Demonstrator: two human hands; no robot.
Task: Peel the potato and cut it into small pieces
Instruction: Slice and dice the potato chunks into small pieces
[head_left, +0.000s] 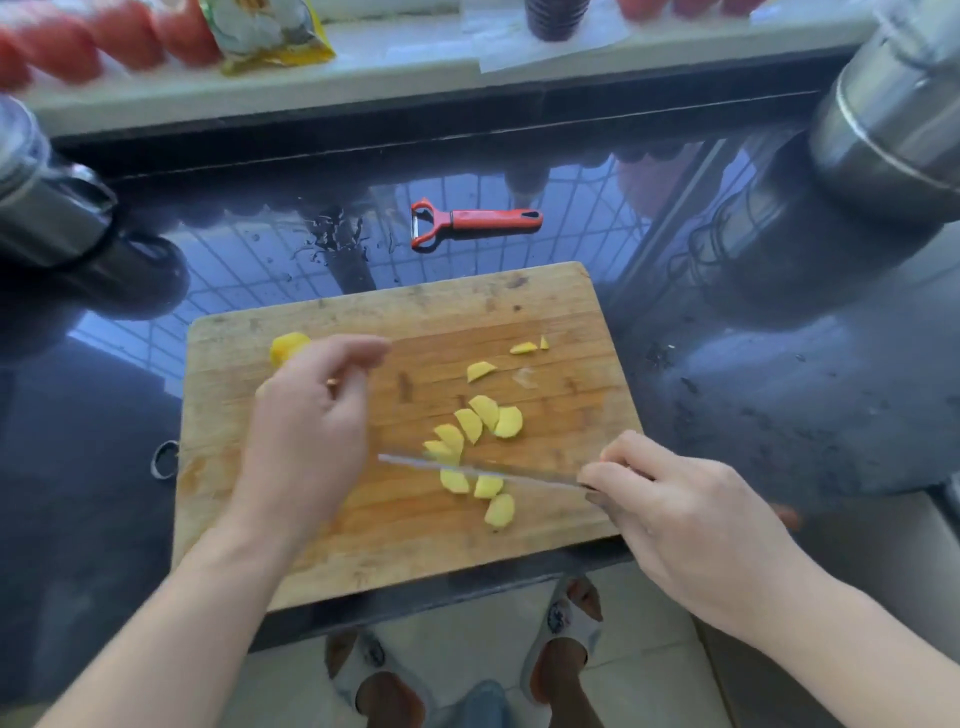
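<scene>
I see a worn rectangular wooden cutting board lying on the dark glossy counter, its near edge at the counter's front lip. My right hand, at about 4 o'clock on the board, has its fingers curled round the handle of a thin-bladed kitchen knife; the blade runs out toward 9 o'clock, low across the middle of the board.

The pale yellow peeled potato slices lie fanned in a curved row from the board's centre toward 5 o'clock. The blade crosses this row, with some slices on its far side and three on its near side. A few smaller cut bits sit apart toward 1 o'clock.

My left hand hovers over the board's left half, blurred, fingers loosely bent and gripping nothing that I can see. Just beyond its fingertips, at about 10 o'clock, rests an uncut yellow potato chunk; whether the fingers touch it I cannot tell.

At 12 o'clock beyond the board, a red-handled Y-shaped peeler lies on the counter among water drops.
</scene>
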